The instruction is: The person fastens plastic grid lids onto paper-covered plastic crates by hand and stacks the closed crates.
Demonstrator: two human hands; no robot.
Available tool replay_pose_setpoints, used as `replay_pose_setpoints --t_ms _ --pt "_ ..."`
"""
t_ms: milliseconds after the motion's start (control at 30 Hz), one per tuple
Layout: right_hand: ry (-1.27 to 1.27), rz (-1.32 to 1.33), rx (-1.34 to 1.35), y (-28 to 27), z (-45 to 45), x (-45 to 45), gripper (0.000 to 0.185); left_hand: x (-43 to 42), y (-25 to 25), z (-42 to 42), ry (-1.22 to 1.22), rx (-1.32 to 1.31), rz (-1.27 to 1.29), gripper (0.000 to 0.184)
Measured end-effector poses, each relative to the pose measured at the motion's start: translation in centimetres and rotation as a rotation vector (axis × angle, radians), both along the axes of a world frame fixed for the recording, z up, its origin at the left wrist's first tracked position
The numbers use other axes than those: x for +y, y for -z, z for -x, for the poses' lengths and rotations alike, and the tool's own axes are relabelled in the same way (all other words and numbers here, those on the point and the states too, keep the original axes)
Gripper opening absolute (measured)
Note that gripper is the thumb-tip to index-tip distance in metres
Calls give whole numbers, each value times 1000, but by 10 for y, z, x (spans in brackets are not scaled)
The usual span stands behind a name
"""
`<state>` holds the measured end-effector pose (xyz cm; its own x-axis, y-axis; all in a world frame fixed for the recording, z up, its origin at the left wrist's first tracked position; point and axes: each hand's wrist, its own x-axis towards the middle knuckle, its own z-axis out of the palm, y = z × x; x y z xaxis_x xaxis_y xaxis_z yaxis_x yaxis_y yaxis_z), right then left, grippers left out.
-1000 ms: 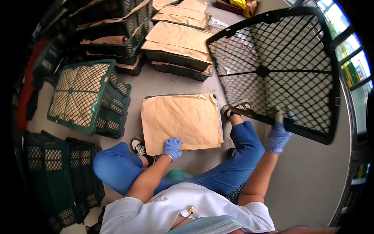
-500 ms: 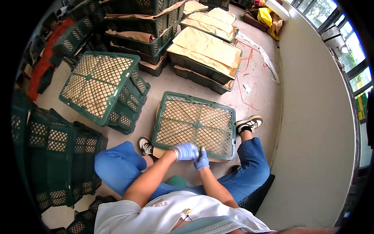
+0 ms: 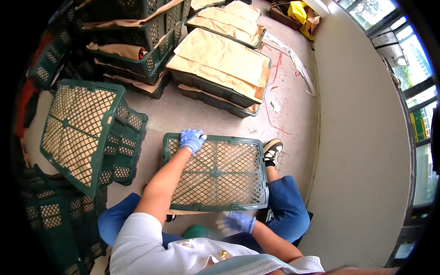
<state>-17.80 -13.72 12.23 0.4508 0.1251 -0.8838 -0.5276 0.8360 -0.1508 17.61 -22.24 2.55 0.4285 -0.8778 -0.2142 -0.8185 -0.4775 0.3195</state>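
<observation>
- Yellow bag (image 3: 297,11) heaped at brown box (image 3: 281,17), near pale wall (image 3: 362,137).
- White strip (image 3: 292,53) stretched along floor (image 3: 300,112); red string (image 3: 279,61) strewn beside it.
- White scrap (image 3: 275,107) noted nearby.
- Windows (image 3: 415,43) seen above pale wall.

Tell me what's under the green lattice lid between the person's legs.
Brown paper shows through the gaps of the lid and pokes out along its near edge. Whatever lies beneath the paper is hidden.

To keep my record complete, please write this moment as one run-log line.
left grip: on far edge of green lattice lid | right grip: by its near edge, contact unclear | brown paper: beneath lid
</observation>
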Motion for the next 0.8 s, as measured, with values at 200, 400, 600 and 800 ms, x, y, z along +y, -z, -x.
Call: replay_pose_setpoints --t_ms 200,400,600,800 --pt "-478 2053 -173 42 -140 -225 18 -13 21 -39 59 294 -125 35" --pt "-750 1233 -255 135 -169 -299 21 -18 9 -67 165 546 -217 30" --pt "-869 1087 -235 114 -175 -302 21 -26 5 -56 322 253 -220 27" --pt "-883 1158 -245 115 -182 -302 18 -10 45 -49 41 378 15 25"
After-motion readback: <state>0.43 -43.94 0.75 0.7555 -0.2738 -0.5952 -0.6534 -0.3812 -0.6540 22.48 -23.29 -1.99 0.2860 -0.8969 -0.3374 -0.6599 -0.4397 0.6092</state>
